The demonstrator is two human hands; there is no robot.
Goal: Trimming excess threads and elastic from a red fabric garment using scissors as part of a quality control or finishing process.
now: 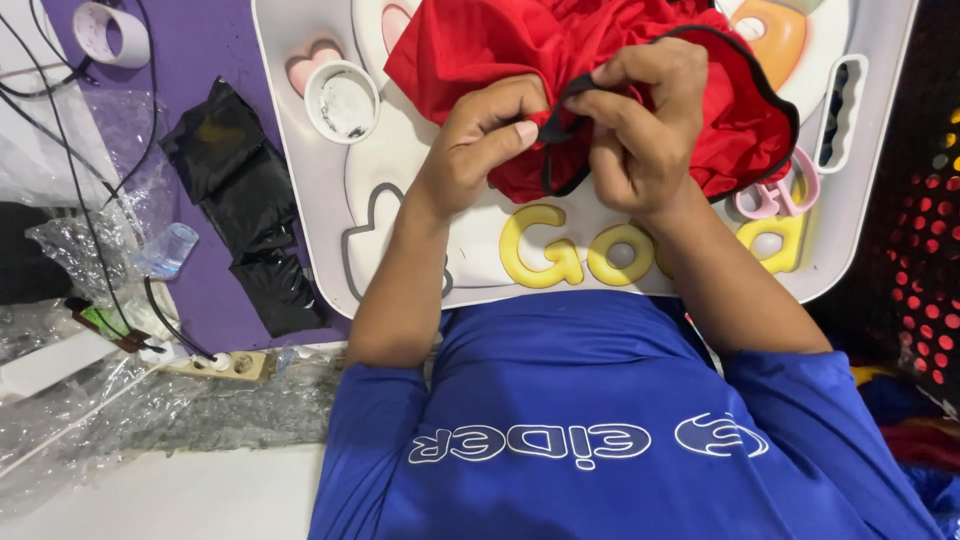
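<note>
**Both hands pinching black trim on red garment**

Left hand [485, 140]: fingers curled shut, thumb and forefinger pinching the black trim [556, 125] of a red garment [520, 45]. Right hand [640, 125]: also closed, fingertips gripping the same trim just beside the left thumb. The hands nearly touch. Garment lies bunched on a white tray-like surface [300, 200], trim looping along its right edge.

On the surface: raised yellow letters [545, 250] below the hands, pink letter shapes [775, 195] at right, an orange shape [775, 35] top right, a pink heart shape [310, 65] and a round white cup [342, 100] at left.

Left of the surface: folded black plastic [235, 200] on purple mat [200, 50], a white tape roll [110, 30], clear plastic wrap [80, 240], small clear cup [168, 250], black cables [70, 150], a power strip [225, 363]. Person wears a blue shirt [580, 400] with white printed lettering.
</note>
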